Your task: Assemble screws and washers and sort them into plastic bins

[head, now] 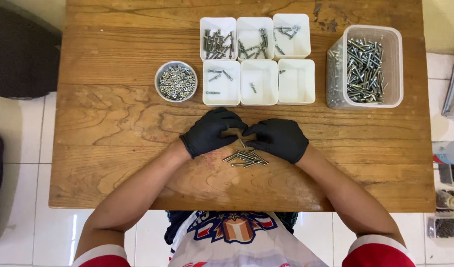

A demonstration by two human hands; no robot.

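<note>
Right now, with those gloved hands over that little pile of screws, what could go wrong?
1. The loose screws lie bare on the wooden table under both hands; a nudge from the left hand or right hand might roll some toward the near edge.
2. The white bins stand packed together, so a screw could easily drop into the wrong one.
3. Thick black gloves may make small parts slip.
</note>
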